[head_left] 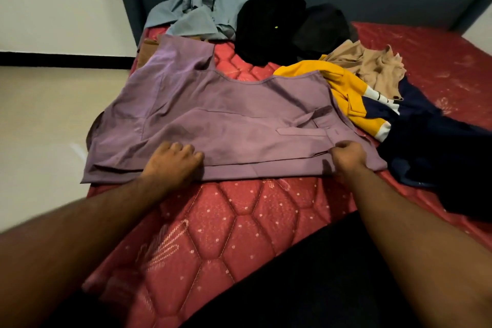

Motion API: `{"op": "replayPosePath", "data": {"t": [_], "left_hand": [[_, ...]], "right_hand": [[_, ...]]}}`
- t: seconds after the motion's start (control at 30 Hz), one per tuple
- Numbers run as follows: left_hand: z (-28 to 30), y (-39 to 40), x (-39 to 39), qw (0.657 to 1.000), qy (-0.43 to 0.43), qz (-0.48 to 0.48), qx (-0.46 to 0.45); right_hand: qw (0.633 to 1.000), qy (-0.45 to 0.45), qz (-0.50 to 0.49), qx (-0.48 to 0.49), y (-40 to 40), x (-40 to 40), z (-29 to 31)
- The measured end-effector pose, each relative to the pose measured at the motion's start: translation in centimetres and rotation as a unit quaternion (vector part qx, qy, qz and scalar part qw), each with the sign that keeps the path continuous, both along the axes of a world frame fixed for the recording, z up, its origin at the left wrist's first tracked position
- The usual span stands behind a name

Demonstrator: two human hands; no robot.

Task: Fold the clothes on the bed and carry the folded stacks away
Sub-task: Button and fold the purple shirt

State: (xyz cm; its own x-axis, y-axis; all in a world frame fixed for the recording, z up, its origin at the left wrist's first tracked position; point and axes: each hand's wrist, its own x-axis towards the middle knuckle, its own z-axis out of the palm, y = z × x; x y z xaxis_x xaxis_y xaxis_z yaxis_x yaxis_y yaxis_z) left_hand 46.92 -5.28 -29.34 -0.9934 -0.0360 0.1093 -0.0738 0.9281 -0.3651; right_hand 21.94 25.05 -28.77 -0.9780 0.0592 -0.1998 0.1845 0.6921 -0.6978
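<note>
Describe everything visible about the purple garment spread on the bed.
The purple garment is a sleeveless top of smooth, slightly shiny cloth with a scooped neckline and a strap-like tab near its right side. It lies flat on the red quilted mattress, bottom hem doubled over. The left hand and right hand grip that hem. Its right edge overlaps the yellow garment.

The purple garment [213, 125] hides most of a brown cloth [147, 52]; the navy garment [439, 157] runs off the right edge.
</note>
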Motion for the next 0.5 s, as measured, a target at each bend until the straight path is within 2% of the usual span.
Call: {"op": "replayPosePath", "data": {"t": [0.1,0.17,0.3,0.37,0.47,0.5], "left_hand": [[-0.8,3.2,-3.1,0.994,-0.022,0.028,0.099],[-1.2,4.2,-4.7,0.994,-0.026,-0.004,0.105],[-2.1,5.2,-7.1,0.993,-0.040,-0.110,0.002],[-2.3,5.4,-7.8,0.988,-0.057,-0.146,0.010],[-2.2,5.2,-9.0,0.990,-0.057,-0.114,0.064],[-2.3,5.2,-9.3,0.990,-0.055,-0.104,0.076]], "right_hand": [[0.966,-0.092,-0.103,-0.218,-0.3,-1.2,-0.5],[0.930,-0.139,-0.149,-0.307,-0.6,-1.8,-0.2],[0.898,-0.194,-0.168,-0.357,-0.9,-3.9,-1.4],[0.896,-0.177,-0.171,-0.370,-1.4,-4.2,-1.7],[0.890,-0.107,-0.190,-0.401,-2.4,-4.0,-0.8],[0.874,-0.081,-0.208,-0.432,-2.3,-4.1,-0.6]]}}
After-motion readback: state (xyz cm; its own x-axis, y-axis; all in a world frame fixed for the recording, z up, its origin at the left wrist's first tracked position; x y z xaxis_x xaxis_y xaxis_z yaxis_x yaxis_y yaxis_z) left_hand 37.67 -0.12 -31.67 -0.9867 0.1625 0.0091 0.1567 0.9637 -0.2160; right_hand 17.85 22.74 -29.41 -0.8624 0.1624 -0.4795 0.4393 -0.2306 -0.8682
